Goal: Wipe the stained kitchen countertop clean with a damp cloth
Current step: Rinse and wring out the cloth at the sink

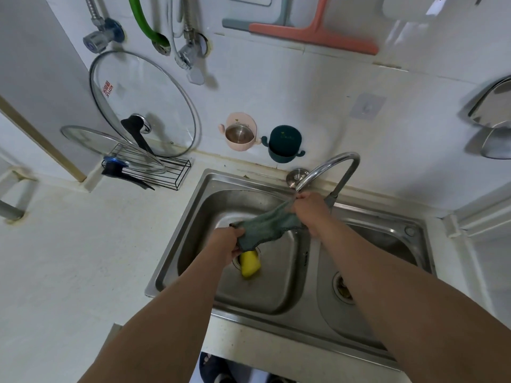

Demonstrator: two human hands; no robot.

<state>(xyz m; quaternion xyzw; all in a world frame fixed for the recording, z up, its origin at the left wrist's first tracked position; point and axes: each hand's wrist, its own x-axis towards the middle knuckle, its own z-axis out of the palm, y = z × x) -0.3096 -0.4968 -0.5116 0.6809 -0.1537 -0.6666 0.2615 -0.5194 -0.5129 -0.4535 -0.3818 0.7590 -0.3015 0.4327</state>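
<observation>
A grey-green cloth (266,227) hangs stretched over the left basin of the steel double sink (193,217). My left hand (225,243) grips its lower left end. My right hand (311,210) pinches its upper right corner just under the spout of the curved tap (329,167). No water stream is visible. The white countertop (83,258) spreads to the left of the sink.
A yellow sponge (250,264) lies by the left basin's drain. Two glass lids on a black wire rack (154,172) stand at the back left. Pink (240,134) and dark green (283,145) cups hang on the wall. An orange squeegee (312,34) hangs higher up.
</observation>
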